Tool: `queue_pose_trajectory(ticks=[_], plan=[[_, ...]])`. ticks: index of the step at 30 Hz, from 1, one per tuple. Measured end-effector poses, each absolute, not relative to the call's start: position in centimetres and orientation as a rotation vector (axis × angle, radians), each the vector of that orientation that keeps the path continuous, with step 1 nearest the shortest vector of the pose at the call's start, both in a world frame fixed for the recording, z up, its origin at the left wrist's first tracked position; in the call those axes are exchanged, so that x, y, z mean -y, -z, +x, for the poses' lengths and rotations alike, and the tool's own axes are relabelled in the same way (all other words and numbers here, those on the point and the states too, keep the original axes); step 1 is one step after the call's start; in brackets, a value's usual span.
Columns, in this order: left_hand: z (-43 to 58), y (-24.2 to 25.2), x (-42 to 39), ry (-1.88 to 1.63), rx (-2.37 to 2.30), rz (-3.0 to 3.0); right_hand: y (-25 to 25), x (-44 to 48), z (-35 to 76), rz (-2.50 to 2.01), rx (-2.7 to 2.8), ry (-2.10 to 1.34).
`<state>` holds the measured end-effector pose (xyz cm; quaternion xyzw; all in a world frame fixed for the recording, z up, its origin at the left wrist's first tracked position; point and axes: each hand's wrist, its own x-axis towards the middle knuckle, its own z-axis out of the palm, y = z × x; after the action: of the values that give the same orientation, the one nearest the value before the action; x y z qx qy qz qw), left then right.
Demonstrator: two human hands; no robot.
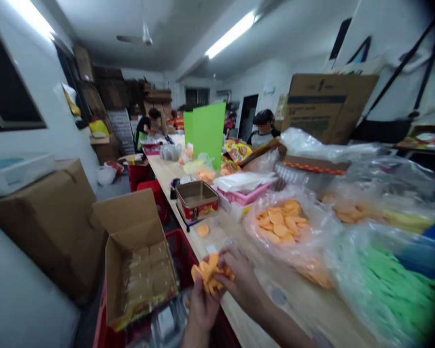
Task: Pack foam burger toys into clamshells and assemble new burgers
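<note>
Both my hands meet at the near edge of a long wooden table. My left hand is closed around a bunch of orange round pieces. My right hand pinches the same bunch from the right, fingers curled on it. One loose orange piece lies on the table just beyond. A clear bag of orange pieces sits to the right of my hands.
An open metal tin and a pink basket stand further along the table. Bags of green items lie at right. An open cardboard box rests on a red crate at left. Two people sit at the far end by a green board.
</note>
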<state>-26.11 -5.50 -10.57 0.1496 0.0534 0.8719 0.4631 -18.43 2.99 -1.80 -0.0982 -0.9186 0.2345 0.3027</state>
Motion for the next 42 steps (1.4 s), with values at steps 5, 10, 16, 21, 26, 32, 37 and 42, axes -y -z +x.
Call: queue_pose_trajectory(ticks=[5, 10, 16, 21, 26, 32, 37, 42], plan=[[-26.4, 11.4, 5.1, -2.069, -0.007, 0.506, 2.2, -2.6, -18.7, -0.24, 2.283, -0.497], [-26.4, 12.4, 4.9, -2.068, 0.025, 0.589, 1.5, -2.1, -17.9, -0.01, 2.373, -0.529], [-25.7, 13.5, 4.7, -2.126, 0.004, 0.498, 0.8, -1.8, -16.9, -0.035, 2.435, -0.606], [-25.1, 12.2, 5.4, -2.141, -0.147, 0.307, 0.7, -1.7, -16.0, -0.064, 2.445, -0.802], [-25.1, 11.2, 5.9, -2.113, -0.211, 0.25, 0.1, -2.4, -14.9, -0.19, 2.261, -1.266], [-25.8, 13.1, 8.1, -2.077, -0.217, 0.315, 1.0, -7.7, -18.6, -0.58, 1.974, -1.428], [-26.2, 14.5, 10.6, -2.075, -0.223, 0.358, 5.3, -10.9, -25.0, -0.824, 2.168, -1.242], [-25.9, 14.9, 11.6, -2.042, -0.202, 0.386, 8.6, -10.9, -28.5, -0.884, 2.271, -1.145]])
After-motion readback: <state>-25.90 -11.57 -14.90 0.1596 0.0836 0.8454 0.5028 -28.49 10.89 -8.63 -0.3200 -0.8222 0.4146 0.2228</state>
